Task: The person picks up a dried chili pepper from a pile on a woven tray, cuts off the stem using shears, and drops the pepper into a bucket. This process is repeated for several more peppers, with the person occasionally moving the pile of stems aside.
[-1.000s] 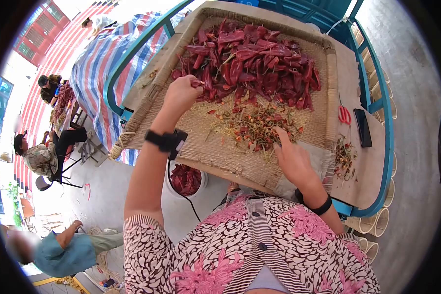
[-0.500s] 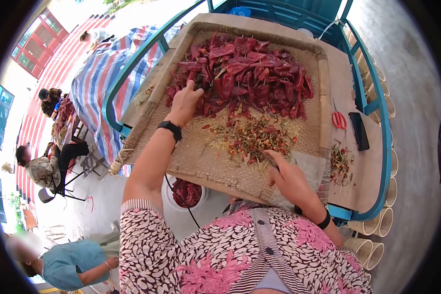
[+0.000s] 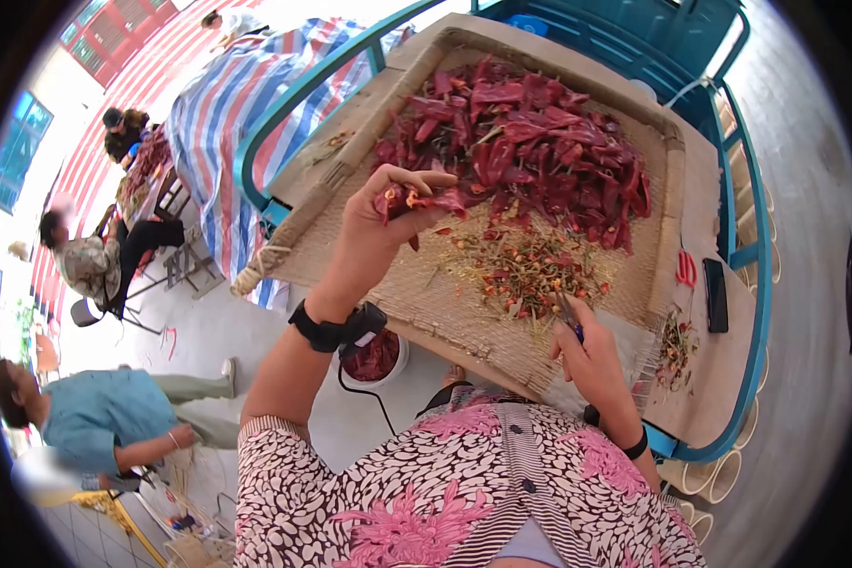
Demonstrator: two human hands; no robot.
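Observation:
My left hand [image 3: 381,227] is raised above the woven tray's [image 3: 388,301] near left part, its fingers closed round several dried red peppers [image 3: 442,201]. Over the tray's near edge, my right hand [image 3: 593,360] is wrapped round small scissors with a dark blue handle [image 3: 578,331]; their metal tips point away from me and most of the handle is hidden. A big heap of dried red peppers [image 3: 559,142] covers the far half of the tray. Nearer, just beyond the scissors' tips, lies a pile of cut stems and pepper bits [image 3: 530,270].
Red-handled scissors [image 3: 685,269] and a black phone [image 3: 717,295] lie right of the tray, by more trimmings [image 3: 677,350]. Teal cart rails [image 3: 750,256] surround the board. Below the tray stands a white bucket [image 3: 402,364] of peppers. A person in teal [image 3: 95,417] stands at left; others sit behind.
My left hand has come off the pepper heap, lifting several peppers towards me. My right hand stays near the cut stems, tips raised. The view has shifted; the person in teal shows more fully.

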